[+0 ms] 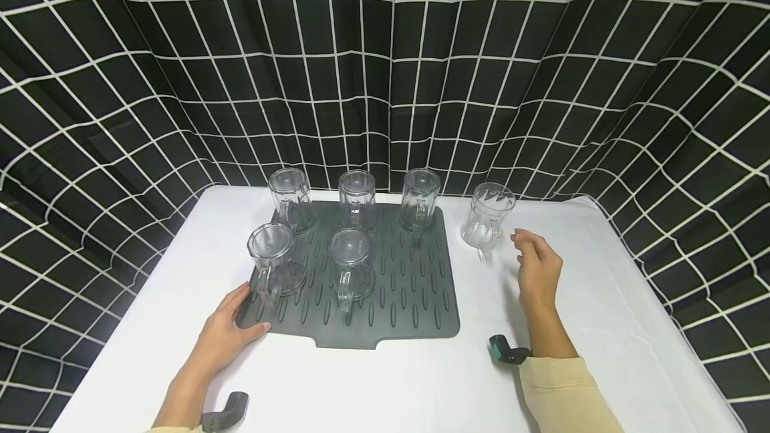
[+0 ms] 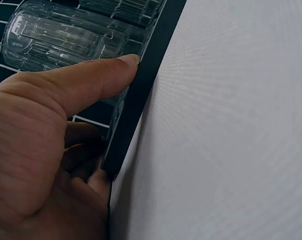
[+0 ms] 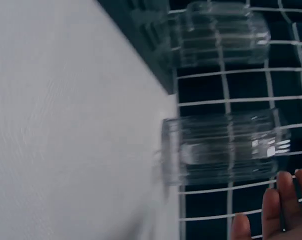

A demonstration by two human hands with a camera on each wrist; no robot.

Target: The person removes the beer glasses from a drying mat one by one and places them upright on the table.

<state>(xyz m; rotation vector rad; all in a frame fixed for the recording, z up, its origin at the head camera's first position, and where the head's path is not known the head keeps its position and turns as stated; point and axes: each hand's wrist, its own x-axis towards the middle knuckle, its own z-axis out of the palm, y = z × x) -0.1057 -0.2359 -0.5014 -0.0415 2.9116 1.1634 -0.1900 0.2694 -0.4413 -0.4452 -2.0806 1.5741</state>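
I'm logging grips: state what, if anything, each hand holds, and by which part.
Left hand: the gray drying mat, by its near left corner. Right hand: nothing; it is beside the rightmost glass mug.

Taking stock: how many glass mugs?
6: three mugs along the far edge of the mat, two nearer mugs, left and centre, one mug on the table at right.
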